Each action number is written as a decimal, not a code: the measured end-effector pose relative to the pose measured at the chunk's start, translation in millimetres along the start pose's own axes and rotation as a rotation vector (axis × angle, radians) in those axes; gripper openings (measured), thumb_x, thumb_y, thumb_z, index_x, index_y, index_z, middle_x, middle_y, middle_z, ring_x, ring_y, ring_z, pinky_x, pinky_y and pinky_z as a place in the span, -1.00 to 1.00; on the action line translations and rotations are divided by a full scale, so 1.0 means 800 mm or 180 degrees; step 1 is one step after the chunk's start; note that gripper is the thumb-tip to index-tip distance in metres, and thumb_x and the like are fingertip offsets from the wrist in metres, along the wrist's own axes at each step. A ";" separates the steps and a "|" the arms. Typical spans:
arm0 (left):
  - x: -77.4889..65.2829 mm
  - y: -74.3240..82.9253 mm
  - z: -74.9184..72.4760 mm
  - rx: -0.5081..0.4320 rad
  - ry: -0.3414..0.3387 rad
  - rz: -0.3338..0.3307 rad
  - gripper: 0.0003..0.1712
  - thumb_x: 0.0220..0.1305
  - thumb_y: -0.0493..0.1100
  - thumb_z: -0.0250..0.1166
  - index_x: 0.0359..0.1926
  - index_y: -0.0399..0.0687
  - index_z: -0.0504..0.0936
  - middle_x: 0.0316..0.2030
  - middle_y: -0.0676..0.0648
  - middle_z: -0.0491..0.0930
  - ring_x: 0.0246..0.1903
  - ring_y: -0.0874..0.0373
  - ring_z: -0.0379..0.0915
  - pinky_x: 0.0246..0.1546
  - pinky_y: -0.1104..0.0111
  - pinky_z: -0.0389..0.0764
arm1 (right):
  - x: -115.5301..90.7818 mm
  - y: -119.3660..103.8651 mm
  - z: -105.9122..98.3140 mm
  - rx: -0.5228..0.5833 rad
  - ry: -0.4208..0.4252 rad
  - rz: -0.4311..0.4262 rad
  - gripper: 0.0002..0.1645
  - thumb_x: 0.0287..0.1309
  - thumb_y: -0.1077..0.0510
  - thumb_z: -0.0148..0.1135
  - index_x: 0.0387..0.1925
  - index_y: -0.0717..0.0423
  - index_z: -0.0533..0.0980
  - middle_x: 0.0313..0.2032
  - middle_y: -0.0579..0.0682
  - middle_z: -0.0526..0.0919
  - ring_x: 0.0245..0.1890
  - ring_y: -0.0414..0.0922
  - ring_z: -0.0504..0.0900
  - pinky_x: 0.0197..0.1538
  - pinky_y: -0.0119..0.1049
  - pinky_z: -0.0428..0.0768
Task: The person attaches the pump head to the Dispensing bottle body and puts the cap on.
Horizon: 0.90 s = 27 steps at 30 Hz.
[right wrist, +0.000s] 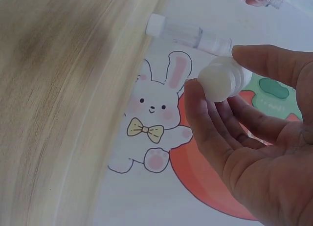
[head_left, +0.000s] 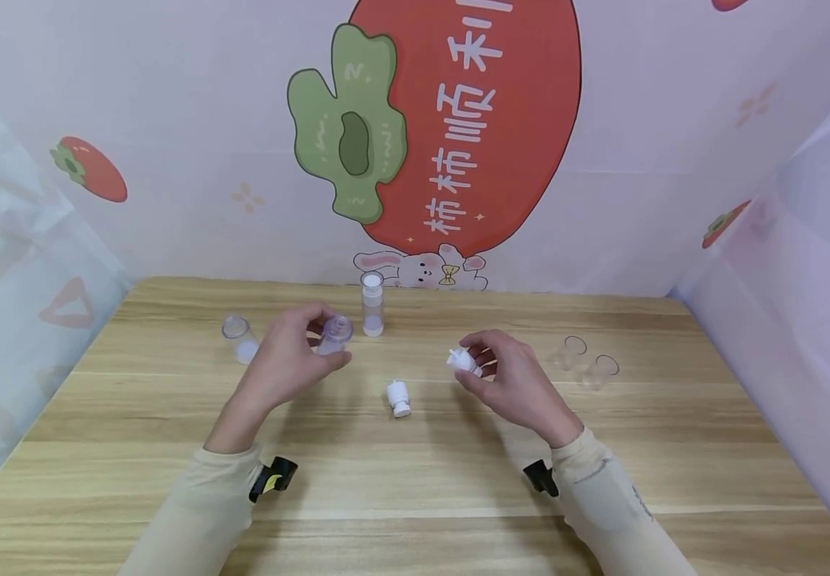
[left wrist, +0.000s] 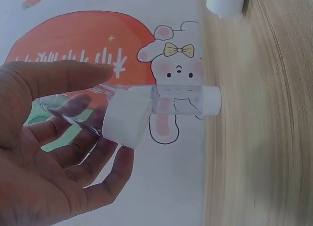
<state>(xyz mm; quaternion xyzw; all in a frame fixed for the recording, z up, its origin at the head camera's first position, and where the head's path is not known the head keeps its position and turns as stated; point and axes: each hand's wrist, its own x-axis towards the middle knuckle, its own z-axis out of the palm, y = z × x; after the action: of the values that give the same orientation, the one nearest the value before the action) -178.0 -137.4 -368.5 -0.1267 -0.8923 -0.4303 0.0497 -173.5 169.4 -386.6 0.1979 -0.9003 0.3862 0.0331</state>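
My left hand (head_left: 287, 362) grips a clear plastic bottle (head_left: 334, 336) between thumb and fingers, above the table. Its white base (left wrist: 127, 119) shows in the left wrist view. My right hand (head_left: 517, 382) pinches a white pump head (head_left: 464, 361) between thumb and fingertips, with its rounded end (right wrist: 216, 83) facing the right wrist camera. Bottle and pump head are well apart. Between the hands, a second white pump head (head_left: 398, 399) lies on the table. Beyond my left hand stands a clear bottle with white parts at top and bottom (head_left: 373, 306).
Left of my left hand, another clear bottle (head_left: 241, 342) stands on the wooden table (head_left: 415, 496). Two clear, cap-like pieces (head_left: 568, 354) are at the right, beyond my right hand. A printed cloth backdrop (head_left: 192, 216) rises behind the table and at both sides.
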 end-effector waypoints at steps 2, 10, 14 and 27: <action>0.000 0.001 0.001 -0.0031 -0.0011 0.0033 -0.57 0.05 -0.36 0.51 -0.02 -0.27 0.62 -0.13 -0.19 0.64 -0.11 -0.12 0.60 0.01 0.01 0.63 | 0.000 0.001 0.000 -0.0009 -0.0002 0.0016 -0.58 0.12 0.28 0.47 0.02 0.29 0.58 -0.18 0.04 0.63 -0.23 -0.07 0.64 -0.10 -0.17 0.70; -0.002 0.004 0.008 -0.0048 -0.0055 0.0137 -0.55 0.03 -0.39 0.52 0.00 -0.27 0.63 -0.12 -0.18 0.65 -0.11 -0.13 0.63 0.01 0.01 0.64 | 0.000 0.001 -0.001 0.0013 0.0018 0.0017 -0.61 0.11 0.28 0.48 -0.02 0.24 0.60 -0.18 0.02 0.62 -0.23 -0.07 0.62 -0.09 -0.12 0.70; -0.002 0.007 0.011 -0.0034 -0.0108 0.0207 -0.53 0.05 -0.38 0.52 0.02 -0.28 0.63 -0.12 -0.18 0.65 -0.14 -0.10 0.63 -0.03 0.02 0.65 | 0.001 0.001 -0.002 0.0053 0.0046 -0.0006 -0.61 0.11 0.29 0.48 -0.02 0.23 0.60 -0.18 0.01 0.62 -0.22 -0.08 0.61 -0.08 -0.09 0.70; 0.001 0.011 0.020 -0.0091 -0.0055 0.0364 -0.46 -0.01 -0.41 0.54 0.06 -0.31 0.62 -0.11 -0.20 0.68 -0.13 -0.07 0.62 -0.04 0.06 0.66 | 0.001 0.004 -0.002 0.0059 0.0062 -0.0060 -0.60 0.11 0.28 0.48 0.00 0.20 0.60 -0.16 -0.01 0.63 -0.20 -0.11 0.61 -0.07 -0.15 0.69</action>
<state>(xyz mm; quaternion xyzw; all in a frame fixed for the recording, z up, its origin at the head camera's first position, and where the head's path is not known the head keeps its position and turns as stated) -176.0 -119.3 -372.2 -0.1818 -0.8778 -0.4384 0.0647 -175.7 172.1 -387.1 0.2029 -0.8944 0.3961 0.0437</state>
